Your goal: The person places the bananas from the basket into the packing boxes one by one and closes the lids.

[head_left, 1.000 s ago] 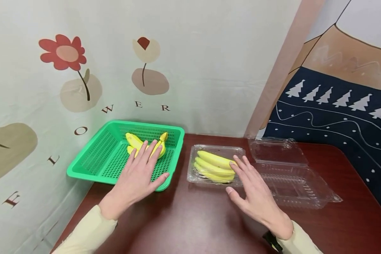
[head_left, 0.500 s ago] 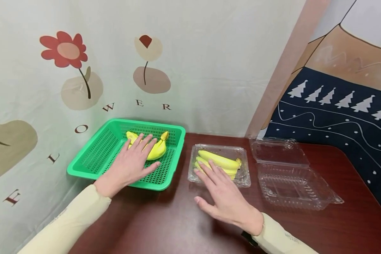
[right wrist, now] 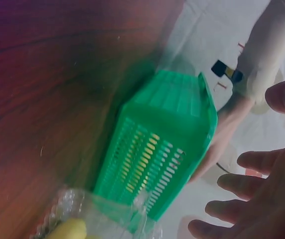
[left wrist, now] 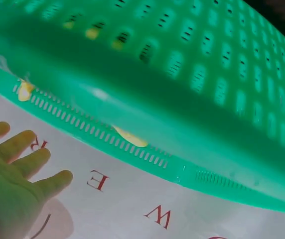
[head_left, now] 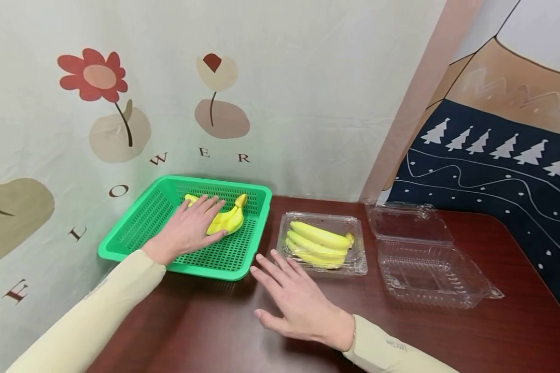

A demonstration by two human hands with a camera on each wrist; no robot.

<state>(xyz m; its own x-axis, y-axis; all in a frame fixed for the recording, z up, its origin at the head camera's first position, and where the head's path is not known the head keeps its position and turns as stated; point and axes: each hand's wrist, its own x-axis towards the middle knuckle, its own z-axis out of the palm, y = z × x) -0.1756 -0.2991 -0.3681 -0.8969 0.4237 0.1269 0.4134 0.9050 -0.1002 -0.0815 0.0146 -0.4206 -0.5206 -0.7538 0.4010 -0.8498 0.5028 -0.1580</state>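
Note:
In the head view, my left hand [head_left: 186, 228] is over the green plastic basket [head_left: 109, 254], fingers extended above a bunch of bananas [head_left: 231, 221] that it partly covers. The left wrist view shows that hand [left wrist: 13, 184] with fingers spread, near the basket's rim [left wrist: 102, 94]; I cannot tell whether it touches the fruit. My right hand [head_left: 303, 305] hovers above the table, fingers spread and holding nothing, between the basket and a clear plastic clamshell [head_left: 358, 267]. Several bananas [head_left: 317, 243] lie inside the clamshell. The right wrist view shows the right hand's fingers [right wrist: 232, 209] apart from the basket [right wrist: 182, 109].
A second clear clamshell [head_left: 429, 274] stands with its lid raised at the right. Everything rests on a dark red-brown table [head_left: 224, 321]. Behind it hangs a pale printed cloth [head_left: 317, 103], with a navy tree-patterned cloth [head_left: 494, 191] at the right.
My right hand has swept left, across the bananas' clamshell, to the table near the basket. The left hand has shifted slightly left over the basket. Bananas and containers stay where they were.

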